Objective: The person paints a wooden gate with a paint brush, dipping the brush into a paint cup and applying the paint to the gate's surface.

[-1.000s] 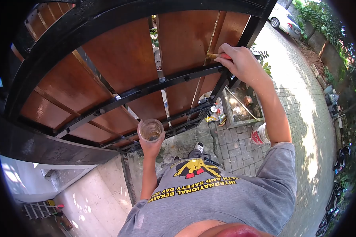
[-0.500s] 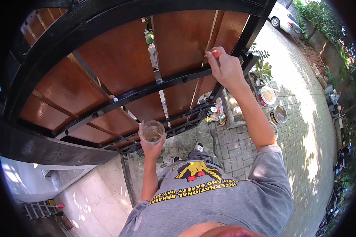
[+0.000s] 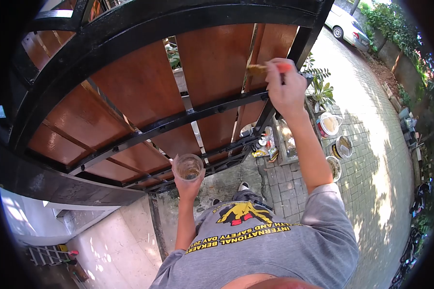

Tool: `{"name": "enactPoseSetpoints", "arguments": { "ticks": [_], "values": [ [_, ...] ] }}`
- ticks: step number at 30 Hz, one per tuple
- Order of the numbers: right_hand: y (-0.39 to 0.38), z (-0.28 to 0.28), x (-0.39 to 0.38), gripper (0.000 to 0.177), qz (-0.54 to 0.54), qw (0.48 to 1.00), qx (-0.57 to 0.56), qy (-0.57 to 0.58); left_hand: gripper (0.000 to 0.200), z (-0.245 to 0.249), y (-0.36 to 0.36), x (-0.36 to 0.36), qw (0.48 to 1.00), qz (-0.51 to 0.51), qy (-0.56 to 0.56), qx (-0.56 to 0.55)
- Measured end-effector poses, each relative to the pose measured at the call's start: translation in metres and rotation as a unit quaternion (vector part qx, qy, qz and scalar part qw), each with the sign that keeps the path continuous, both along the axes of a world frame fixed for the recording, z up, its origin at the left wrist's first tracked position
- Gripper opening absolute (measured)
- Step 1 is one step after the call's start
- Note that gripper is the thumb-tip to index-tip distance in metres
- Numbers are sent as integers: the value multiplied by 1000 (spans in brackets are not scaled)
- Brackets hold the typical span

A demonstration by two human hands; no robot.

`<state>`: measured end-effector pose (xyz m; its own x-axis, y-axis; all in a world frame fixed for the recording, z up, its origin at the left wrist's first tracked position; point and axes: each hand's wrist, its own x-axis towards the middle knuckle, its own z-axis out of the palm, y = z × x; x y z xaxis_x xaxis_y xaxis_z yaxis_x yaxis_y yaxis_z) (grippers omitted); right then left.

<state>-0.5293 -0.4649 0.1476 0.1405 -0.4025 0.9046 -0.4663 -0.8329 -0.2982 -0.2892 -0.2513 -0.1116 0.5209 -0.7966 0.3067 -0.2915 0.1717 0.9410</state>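
Observation:
My right hand [image 3: 287,89] is closed round the red handle of a small brush [image 3: 258,69], whose bristles point left in front of the brown boards near the gate's right side. My left hand [image 3: 188,187] holds a clear plastic cup [image 3: 188,167] upright below the boards, with a little liquid visible inside. The gate has reddish-brown wooden boards [image 3: 135,84] set in a black metal frame [image 3: 171,18], with narrow gaps between them. Whether the bristles touch a board cannot be made out.
Several buckets, one of them white and red [image 3: 329,124], stand on the paving [image 3: 366,192] at the right. Small containers [image 3: 266,144] lie below the gate's right end. Potted plants [image 3: 323,91] and a white car [image 3: 345,29] are farther off.
My right hand has moved slightly right and down, and the brush now shows more of its bristles. My left hand with the cup sits a little lower and further right.

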Motion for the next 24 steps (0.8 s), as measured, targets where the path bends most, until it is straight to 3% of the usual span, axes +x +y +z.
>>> {"name": "enactPoseSetpoints", "arguments": {
  "ticks": [1, 4, 6, 9, 12, 13, 17, 20, 24],
  "values": [
    [5, -4, -5, 16, 29, 990, 81, -111, 100, 1, 0, -4, 1000, 2, -1, 4],
    [10, -27, -9, 20, 125, 946, 143, -262, 99, 10, -7, -16, 999, -2, 33, 20],
    [9, -47, -10, 22, 171, 905, 273, -279, 98, 12, -14, -24, 1000, 2, 14, 19],
    [7, -75, -15, 27, 194, 864, 380, -268, 97, 18, -27, -38, 1000, 24, 4, 8],
    [17, -77, -14, 31, 238, 834, 396, -301, 97, 18, -44, -55, 999, 46, -1, -8],
    [19, -74, -16, 32, 244, 860, 365, -261, 97, 18, -45, -59, 999, 49, -7, -8],
    [10, -45, -18, 30, 357, 846, 205, -338, 98, 12, -55, -82, 998, 50, -24, 15],
    [-5, -51, -24, 28, 354, 874, 183, -278, 99, -5, -62, -101, 999, 50, 11, -20],
    [-4, -78, -36, 25, 308, 872, 340, -170, 100, -16, -55, -126, 994, 70, 73, -42]
  ]
}}
